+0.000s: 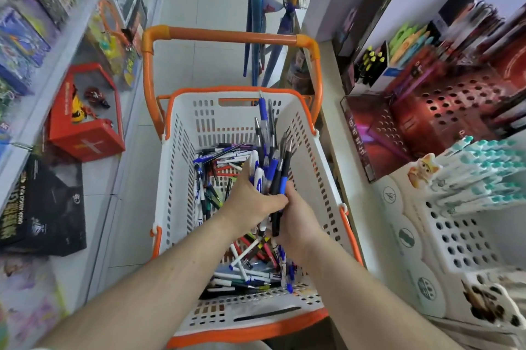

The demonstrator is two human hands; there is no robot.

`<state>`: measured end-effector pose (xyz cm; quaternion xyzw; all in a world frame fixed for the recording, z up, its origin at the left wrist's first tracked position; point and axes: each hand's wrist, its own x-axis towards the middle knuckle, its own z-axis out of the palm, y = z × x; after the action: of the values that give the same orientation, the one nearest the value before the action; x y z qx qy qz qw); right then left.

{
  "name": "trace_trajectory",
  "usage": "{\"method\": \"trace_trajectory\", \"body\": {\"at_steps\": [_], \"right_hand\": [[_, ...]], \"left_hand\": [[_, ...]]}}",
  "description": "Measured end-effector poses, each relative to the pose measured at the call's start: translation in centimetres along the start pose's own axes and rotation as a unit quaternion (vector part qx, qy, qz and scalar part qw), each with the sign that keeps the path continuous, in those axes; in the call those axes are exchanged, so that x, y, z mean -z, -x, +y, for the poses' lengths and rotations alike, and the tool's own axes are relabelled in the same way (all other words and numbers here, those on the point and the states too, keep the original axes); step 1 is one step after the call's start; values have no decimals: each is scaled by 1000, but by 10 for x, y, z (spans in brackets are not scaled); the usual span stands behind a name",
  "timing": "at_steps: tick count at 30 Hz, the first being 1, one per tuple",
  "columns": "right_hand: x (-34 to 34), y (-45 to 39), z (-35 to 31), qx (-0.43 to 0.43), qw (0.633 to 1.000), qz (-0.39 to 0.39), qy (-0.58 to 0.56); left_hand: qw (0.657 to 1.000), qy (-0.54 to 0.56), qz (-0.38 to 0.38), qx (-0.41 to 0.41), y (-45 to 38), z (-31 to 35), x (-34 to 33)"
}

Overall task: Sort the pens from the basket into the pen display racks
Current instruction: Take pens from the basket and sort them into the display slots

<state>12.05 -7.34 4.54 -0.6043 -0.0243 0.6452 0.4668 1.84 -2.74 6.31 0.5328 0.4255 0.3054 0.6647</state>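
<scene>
pens (227,167) in basket (176,150), display racks (466,238) right

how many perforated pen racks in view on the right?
2: a red rack on the upper right shelf, mostly empty holes, and a white rack below it at lower right with teal-capped pens along its top. More may be out of frame.

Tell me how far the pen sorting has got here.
Done: the white rack holds teal-capped pens in its upper rows only. In hand: left hand and right hand together grip a bunch of pens. Left: many loose pens in the basket; the red rack looks mostly unfilled.
</scene>
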Motion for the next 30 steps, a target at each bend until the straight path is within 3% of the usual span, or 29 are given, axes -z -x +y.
{"method": "trace_trajectory", "body": {"at_steps": [3,6,10,17,20,22,27,30], "right_hand": [[1,6,-40,69,996,8,49],[-14,25,-86,159,979,-49,119],[-39,33,-98,151,967,-26,204],[-27,27,-106,158,985,60,25],[-15,21,-122,181,968,105,-141],[-6,22,-138,178,958,123,-187],[-14,48,-124,78,997,21,-5],[-29,53,-100,75,993,67,69]], "left_hand": [[996,-27,-79,19,5,-3,9],[987,-29,-144,63,10,-7,13],[984,-29,-160,77,10,-5,13],[983,-28,-142,111,17,-10,13],[983,-27,-136,122,19,-10,16],[984,-6,-119,132,18,-9,23],[962,147,-88,212,7,-2,33],[947,186,-127,229,5,13,18]]}}
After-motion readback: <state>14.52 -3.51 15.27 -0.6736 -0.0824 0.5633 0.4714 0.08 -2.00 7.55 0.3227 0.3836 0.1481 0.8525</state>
